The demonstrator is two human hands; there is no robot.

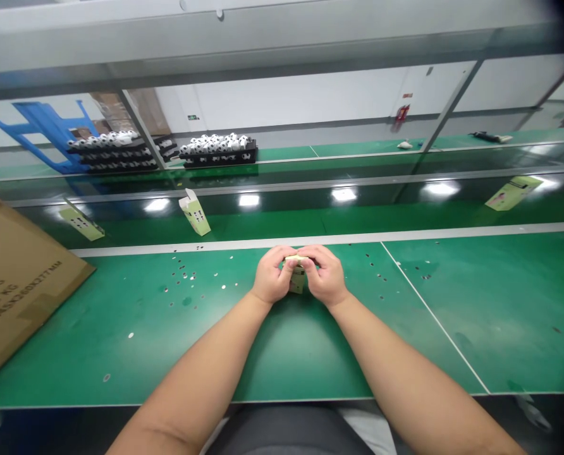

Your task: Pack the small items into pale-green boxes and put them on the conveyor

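Note:
A small pale yellow-green carton (298,278) stands upright on the green table (282,354) between my two hands. My left hand (272,276) is closed round its left side, fingers curled over the top flap. My right hand (326,275) is closed round its right side, fingertips pinching the same flap. Most of the carton is hidden by my fingers.
A brown cardboard box (16,284) lies at the left edge. Small round stickers (183,275) are scattered on the table. On the dark conveyor behind lie more cartons (195,213) (81,222) (513,193). Black trays of white parts (218,150) sit further back.

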